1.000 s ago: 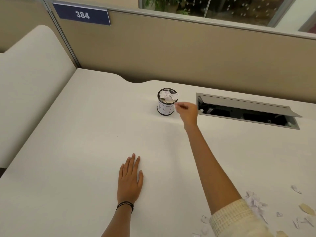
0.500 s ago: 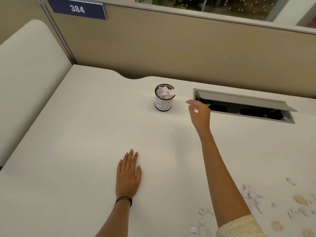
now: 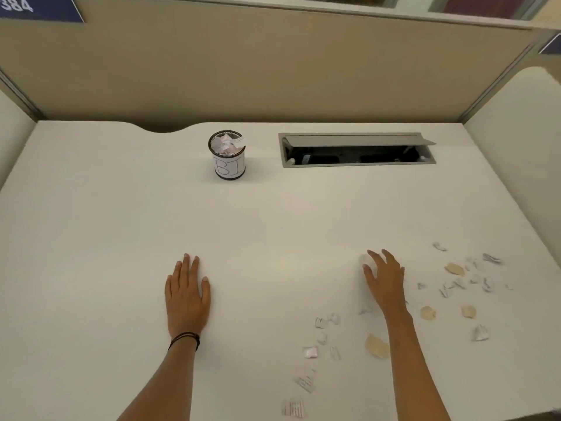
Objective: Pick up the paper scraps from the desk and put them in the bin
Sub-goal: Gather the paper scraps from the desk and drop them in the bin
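Observation:
A small round bin (image 3: 227, 156) with a white label stands at the back middle of the white desk (image 3: 106, 223), filled with crumpled paper. My left hand (image 3: 186, 294) lies flat on the desk, fingers together, holding nothing. My right hand (image 3: 384, 279) hovers low over the desk with fingers spread and empty. Several white and tan paper scraps lie around it: a cluster (image 3: 321, 335) near the front, a tan scrap (image 3: 376, 346) beside my forearm, and a scattered group (image 3: 461, 278) to the right.
An open grey cable tray (image 3: 355, 150) is set into the desk right of the bin. Beige partition walls (image 3: 273, 71) close off the back and sides. A curved notch cuts the desk's back edge left of the bin.
My right hand has pulled back from beside the bin to the near right of the desk, next to the scraps. The view has tilted down and to the right. My left hand has stayed flat.

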### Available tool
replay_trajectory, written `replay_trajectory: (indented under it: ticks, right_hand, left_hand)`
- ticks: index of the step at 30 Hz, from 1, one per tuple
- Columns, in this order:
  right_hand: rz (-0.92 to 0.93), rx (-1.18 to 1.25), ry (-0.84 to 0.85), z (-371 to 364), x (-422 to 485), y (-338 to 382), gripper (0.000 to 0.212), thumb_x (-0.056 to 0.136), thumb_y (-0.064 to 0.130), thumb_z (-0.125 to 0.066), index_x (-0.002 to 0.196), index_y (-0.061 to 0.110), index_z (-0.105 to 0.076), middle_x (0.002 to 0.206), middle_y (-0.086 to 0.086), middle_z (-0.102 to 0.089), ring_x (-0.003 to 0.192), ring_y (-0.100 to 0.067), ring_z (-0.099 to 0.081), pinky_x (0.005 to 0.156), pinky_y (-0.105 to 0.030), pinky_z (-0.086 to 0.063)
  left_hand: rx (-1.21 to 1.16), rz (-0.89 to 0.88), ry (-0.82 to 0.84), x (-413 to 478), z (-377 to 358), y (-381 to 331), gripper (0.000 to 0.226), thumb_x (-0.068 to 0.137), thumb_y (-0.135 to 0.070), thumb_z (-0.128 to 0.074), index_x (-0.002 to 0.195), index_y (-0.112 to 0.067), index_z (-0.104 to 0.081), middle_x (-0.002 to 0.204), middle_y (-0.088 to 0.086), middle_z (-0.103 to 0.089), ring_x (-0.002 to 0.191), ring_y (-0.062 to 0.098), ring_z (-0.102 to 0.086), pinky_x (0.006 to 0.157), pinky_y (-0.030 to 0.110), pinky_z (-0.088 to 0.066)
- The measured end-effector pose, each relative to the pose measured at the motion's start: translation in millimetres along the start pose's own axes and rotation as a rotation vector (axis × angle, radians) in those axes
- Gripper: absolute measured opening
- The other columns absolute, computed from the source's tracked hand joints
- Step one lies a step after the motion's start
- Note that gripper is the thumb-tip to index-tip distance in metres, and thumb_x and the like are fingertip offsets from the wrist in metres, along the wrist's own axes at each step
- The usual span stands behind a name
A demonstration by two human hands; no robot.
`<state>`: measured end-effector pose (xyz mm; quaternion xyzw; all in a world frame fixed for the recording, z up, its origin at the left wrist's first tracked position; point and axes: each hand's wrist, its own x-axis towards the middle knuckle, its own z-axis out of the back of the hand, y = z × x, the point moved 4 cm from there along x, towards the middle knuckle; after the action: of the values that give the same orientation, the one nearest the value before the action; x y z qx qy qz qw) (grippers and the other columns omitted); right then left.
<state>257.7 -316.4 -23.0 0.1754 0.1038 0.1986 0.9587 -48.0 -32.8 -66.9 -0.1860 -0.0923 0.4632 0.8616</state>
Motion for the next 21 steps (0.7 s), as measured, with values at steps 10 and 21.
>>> replay_trajectory:
  ticks: [10, 21]
  right_hand:
    - [0.009, 0.044, 0.19, -4, -30, -19, 0.045, 0.095, 0.007, -0.044, 0.138, 0.018, -0.039, 0.152, -0.017, -0.019, 0.142, -0.032, -0.014, 0.114, -0.04, -0.019]
    - [0.016, 0.224, 0.05, -21, -43, 51, 0.037, 0.096, 0.017, -0.036, 0.132, 0.011, -0.046, 0.142, -0.004, -0.04, 0.131, -0.023, -0.036, 0.104, -0.031, -0.031]
  left_hand:
    - [0.0, -0.009, 0.012, -1, -1, 0, 0.062, 0.093, -0.042, -0.016, 0.146, -0.014, -0.03, 0.155, 0.005, -0.024, 0.142, 0.023, -0.019, 0.116, 0.041, -0.013]
    - [-0.015, -0.005, -0.006, -1, -1, 0, 0.061, 0.093, -0.041, -0.018, 0.146, -0.015, -0.031, 0.154, 0.002, -0.025, 0.142, 0.02, -0.019, 0.116, 0.036, -0.01]
